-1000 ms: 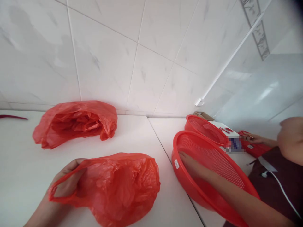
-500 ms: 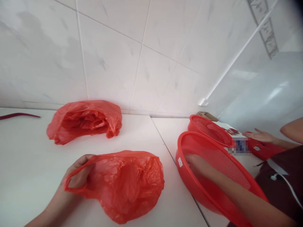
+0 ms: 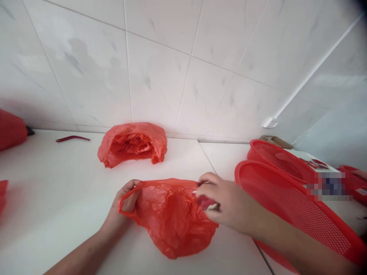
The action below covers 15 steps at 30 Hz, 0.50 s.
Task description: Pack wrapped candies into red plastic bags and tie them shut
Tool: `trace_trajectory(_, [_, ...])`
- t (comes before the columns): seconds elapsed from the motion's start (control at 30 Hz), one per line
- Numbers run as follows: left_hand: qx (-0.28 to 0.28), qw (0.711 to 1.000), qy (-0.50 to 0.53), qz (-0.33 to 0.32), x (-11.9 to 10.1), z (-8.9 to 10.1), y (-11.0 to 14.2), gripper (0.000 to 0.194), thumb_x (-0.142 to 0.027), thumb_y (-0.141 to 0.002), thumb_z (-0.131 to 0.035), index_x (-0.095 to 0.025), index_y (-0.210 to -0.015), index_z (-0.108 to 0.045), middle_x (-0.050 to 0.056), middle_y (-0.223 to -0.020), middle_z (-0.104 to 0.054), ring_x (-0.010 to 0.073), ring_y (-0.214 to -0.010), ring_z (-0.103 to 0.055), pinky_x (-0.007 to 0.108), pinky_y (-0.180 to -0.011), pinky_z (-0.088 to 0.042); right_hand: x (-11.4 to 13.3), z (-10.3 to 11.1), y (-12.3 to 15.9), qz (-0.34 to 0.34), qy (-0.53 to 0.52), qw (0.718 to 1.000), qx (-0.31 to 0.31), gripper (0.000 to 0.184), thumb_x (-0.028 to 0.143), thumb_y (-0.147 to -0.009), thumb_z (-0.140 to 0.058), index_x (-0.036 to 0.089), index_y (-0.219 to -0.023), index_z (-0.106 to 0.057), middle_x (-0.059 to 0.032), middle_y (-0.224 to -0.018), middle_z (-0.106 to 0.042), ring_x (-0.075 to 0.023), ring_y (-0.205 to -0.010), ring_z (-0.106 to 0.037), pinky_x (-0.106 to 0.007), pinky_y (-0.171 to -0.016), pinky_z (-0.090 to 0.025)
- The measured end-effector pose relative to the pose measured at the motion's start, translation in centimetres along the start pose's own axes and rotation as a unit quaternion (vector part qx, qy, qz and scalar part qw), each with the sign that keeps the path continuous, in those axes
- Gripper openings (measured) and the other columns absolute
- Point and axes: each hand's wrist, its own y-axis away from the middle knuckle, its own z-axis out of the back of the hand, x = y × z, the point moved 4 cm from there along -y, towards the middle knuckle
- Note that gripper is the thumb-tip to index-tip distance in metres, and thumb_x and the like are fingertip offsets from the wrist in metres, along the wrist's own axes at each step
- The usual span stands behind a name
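A thin red plastic bag [image 3: 174,221] lies on the white tabletop with its mouth spread open. My left hand [image 3: 126,198] is closed on the bag's handle loop at its left side. At the bag's right edge is my right hand [image 3: 219,198], its fingers closed around small dark red and white pieces [image 3: 208,202]. These pieces are blurred and partly hidden by the fingers, so their kind does not show. Right of this hand stands a large red plastic basket [image 3: 298,198] with mesh holes, partly covered by my forearm.
Near the wall sits another red plastic bag [image 3: 134,143], its mouth open. A curved dark red strip [image 3: 73,138] lies to its left. Behind the large basket is a second red basket [image 3: 275,158], with a cardboard box [image 3: 276,142] beyond. Small red pieces [image 3: 317,163] lie farther right.
My right hand has come out of the large red basket and moved left to the bag, holding small pieces. My left hand keeps the bag's handle. The view has shifted left.
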Motion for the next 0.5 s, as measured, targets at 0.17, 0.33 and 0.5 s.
trace_trajectory(0.17, [0.013,1.000,0.004,-0.013,0.5,0.3,-0.4,0.035,-0.044,-0.059,-0.072,-0.021,-0.076,-0.051,-0.003,-0.055,-0.056,0.0112,-0.041,-0.049,0.021,-0.040,-0.036,1.0,-3.3,-2.7,0.033,0.008,0.997,0.066,0.029,0.019,-0.075,-0.063,0.027,-0.103,-0.061,-0.0009,-0.107,-0.056,-0.0110,-0.075,-0.058,-0.025,-0.070,-0.048])
trace_trajectory(0.33, [0.029,0.999,0.032,-0.008,0.3,0.1,-0.3,0.036,-0.044,-0.060,-0.073,-0.021,-0.075,-0.050,-0.003,-0.055,-0.056,0.0113,-0.041,-0.050,0.021,-0.039,-0.036,-2.2,2.2,-1.5,-0.121,0.014,0.989,-0.086,0.026,0.035,-0.083,-0.055,0.028,-0.108,-0.057,-0.0018,-0.108,-0.059,-0.0173,-0.090,-0.060,-0.029,-0.075,-0.048])
trace_trajectory(0.5, [0.009,1.000,0.011,0.001,0.4,0.3,-0.5,0.037,-0.045,-0.059,-0.073,-0.020,-0.075,-0.052,-0.003,-0.054,-0.057,0.0122,-0.040,-0.050,0.021,-0.038,-0.037,-9.6,5.6,4.2,-0.305,0.126,0.938,-0.111,0.016,0.038,-0.081,-0.050,0.025,-0.080,-0.061,-0.0009,-0.079,-0.066,-0.0181,-0.068,-0.060,-0.028,-0.056,-0.042])
